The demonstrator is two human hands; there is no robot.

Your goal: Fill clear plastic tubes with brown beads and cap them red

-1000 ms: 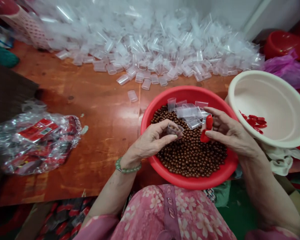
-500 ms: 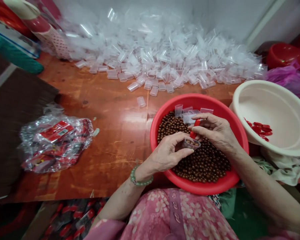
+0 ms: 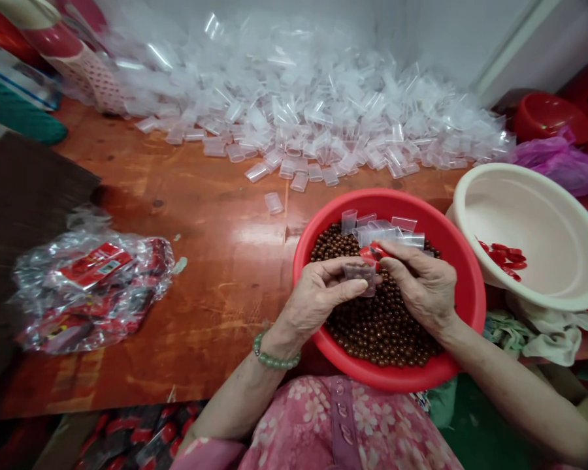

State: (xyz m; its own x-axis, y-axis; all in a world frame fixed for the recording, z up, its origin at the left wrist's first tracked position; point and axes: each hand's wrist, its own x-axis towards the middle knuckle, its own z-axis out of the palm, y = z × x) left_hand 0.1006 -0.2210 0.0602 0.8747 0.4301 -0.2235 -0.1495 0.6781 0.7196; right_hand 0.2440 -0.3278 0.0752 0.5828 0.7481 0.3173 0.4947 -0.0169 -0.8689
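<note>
A cream basin [image 3: 529,209] stands just beside the red bead basin [image 3: 465,281].

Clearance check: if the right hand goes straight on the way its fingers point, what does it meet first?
Likely the clear plastic cup in the left hand, just past the red piece the right hand pinches; depth is unclear.

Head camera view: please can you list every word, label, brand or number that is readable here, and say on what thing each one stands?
No word, brand or number can be read clearly.
The red label on the clear plastic bag has small print, too small and blurred to read.
</note>
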